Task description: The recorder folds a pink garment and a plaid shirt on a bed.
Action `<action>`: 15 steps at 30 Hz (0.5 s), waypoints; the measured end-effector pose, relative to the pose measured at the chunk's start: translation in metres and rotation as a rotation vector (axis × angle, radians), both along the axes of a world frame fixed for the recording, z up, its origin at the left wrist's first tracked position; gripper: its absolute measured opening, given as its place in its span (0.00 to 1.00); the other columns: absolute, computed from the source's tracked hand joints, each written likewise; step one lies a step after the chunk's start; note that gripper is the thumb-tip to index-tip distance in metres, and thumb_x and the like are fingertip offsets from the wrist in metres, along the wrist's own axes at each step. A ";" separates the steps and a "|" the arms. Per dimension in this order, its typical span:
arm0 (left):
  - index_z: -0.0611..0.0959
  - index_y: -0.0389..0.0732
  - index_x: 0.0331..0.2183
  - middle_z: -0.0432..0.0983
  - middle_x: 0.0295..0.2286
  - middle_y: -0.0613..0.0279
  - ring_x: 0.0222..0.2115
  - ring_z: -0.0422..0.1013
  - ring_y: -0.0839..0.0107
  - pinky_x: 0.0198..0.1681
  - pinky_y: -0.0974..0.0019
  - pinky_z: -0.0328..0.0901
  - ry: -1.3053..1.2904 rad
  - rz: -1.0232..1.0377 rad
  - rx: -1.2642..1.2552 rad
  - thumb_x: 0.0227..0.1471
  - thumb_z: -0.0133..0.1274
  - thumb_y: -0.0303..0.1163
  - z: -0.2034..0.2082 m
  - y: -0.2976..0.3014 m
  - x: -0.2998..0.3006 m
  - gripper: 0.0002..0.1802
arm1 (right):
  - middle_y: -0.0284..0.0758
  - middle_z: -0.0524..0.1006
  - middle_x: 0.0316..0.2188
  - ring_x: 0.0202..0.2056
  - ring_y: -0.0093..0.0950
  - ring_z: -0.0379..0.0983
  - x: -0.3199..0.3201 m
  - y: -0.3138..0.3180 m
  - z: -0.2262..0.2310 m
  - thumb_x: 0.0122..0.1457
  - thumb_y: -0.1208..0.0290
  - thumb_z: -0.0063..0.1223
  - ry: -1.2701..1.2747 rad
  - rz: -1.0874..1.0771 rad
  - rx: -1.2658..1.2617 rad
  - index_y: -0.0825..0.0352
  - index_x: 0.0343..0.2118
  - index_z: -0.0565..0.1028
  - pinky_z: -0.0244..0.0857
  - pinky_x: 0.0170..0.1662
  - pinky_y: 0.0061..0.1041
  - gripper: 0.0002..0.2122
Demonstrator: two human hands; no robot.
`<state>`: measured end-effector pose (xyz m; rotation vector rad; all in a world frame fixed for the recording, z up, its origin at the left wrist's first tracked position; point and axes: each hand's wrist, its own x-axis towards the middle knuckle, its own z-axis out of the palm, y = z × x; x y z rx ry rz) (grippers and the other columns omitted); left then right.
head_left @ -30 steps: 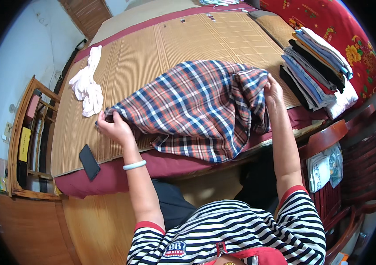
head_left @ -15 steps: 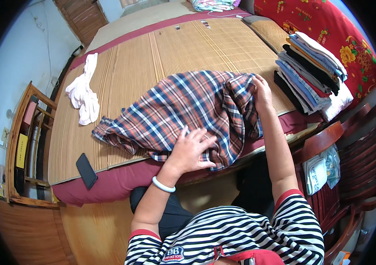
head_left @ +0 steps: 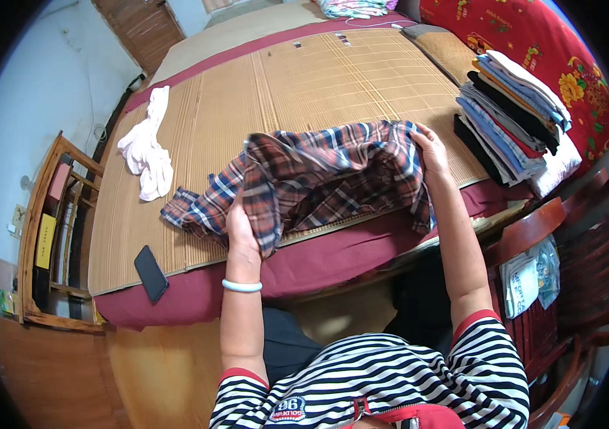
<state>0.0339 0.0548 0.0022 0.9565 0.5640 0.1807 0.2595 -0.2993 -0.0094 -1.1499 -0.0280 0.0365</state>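
Note:
A plaid shirt in navy, orange-brown and white lies bunched on the near part of the woven mat. Its near edge is lifted into an open fold that shows the inside. My right hand grips the cloth at its right end, thumb and fingers closed on the edge. At the left part of the shirt, my left hand holds up a flap of the fabric. That flap covers most of its fingers. A pale bangle circles my left wrist.
A white garment lies crumpled on the mat at left. Near the left front edge is a dark phone. Folded clothes stand stacked at right. A wooden chair with plastic-wrapped packages is close by my right arm.
My left hand has gone from lying spread on top of the shirt to lifting its near edge up and away. The right hand still grips the right end.

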 end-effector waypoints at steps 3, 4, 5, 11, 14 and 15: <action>0.82 0.37 0.38 0.82 0.27 0.48 0.20 0.78 0.50 0.23 0.47 0.76 -0.026 -0.016 -0.262 0.64 0.35 0.46 -0.006 0.012 0.004 0.26 | 0.39 0.76 0.47 0.46 0.25 0.74 -0.005 0.011 -0.004 0.60 0.71 0.60 -0.023 0.038 -0.050 0.75 0.59 0.65 0.68 0.50 0.22 0.26; 0.82 0.37 0.38 0.82 0.27 0.48 0.21 0.79 0.51 0.25 0.48 0.77 -0.052 -0.018 -0.275 0.64 0.35 0.46 -0.008 0.011 0.006 0.26 | 0.40 0.75 0.49 0.48 0.27 0.73 -0.007 0.013 -0.004 0.61 0.69 0.60 -0.047 0.046 -0.101 0.75 0.59 0.65 0.67 0.52 0.23 0.27; 0.82 0.36 0.38 0.82 0.28 0.48 0.23 0.79 0.52 0.26 0.49 0.78 -0.079 -0.020 -0.287 0.64 0.36 0.46 -0.010 0.013 0.009 0.26 | 0.40 0.75 0.49 0.48 0.27 0.73 -0.009 0.015 -0.005 0.61 0.69 0.60 -0.043 0.050 -0.099 0.75 0.59 0.65 0.67 0.52 0.23 0.27; 0.83 0.36 0.36 0.82 0.28 0.56 0.27 0.79 0.62 0.29 0.57 0.77 -0.116 -0.005 -0.282 0.64 0.41 0.41 -0.025 0.036 0.010 0.20 | 0.54 0.62 0.61 0.61 0.45 0.61 -0.043 0.044 0.010 0.54 0.52 0.65 -0.570 -0.181 -0.904 0.68 0.63 0.63 0.56 0.63 0.38 0.38; 0.83 0.37 0.36 0.82 0.28 0.57 0.27 0.79 0.62 0.31 0.57 0.77 -0.146 0.058 -0.255 0.64 0.41 0.39 -0.031 0.048 0.008 0.20 | 0.60 0.49 0.66 0.67 0.56 0.48 -0.086 0.070 0.025 0.44 0.50 0.72 -0.733 0.001 -1.061 0.62 0.63 0.63 0.49 0.67 0.46 0.44; 0.83 0.37 0.37 0.82 0.28 0.57 0.27 0.79 0.62 0.31 0.57 0.77 -0.168 0.086 -0.228 0.65 0.41 0.39 -0.031 0.047 0.009 0.19 | 0.61 0.45 0.68 0.68 0.58 0.44 -0.095 0.074 0.022 0.42 0.51 0.73 -0.784 0.081 -1.134 0.59 0.64 0.63 0.46 0.68 0.47 0.45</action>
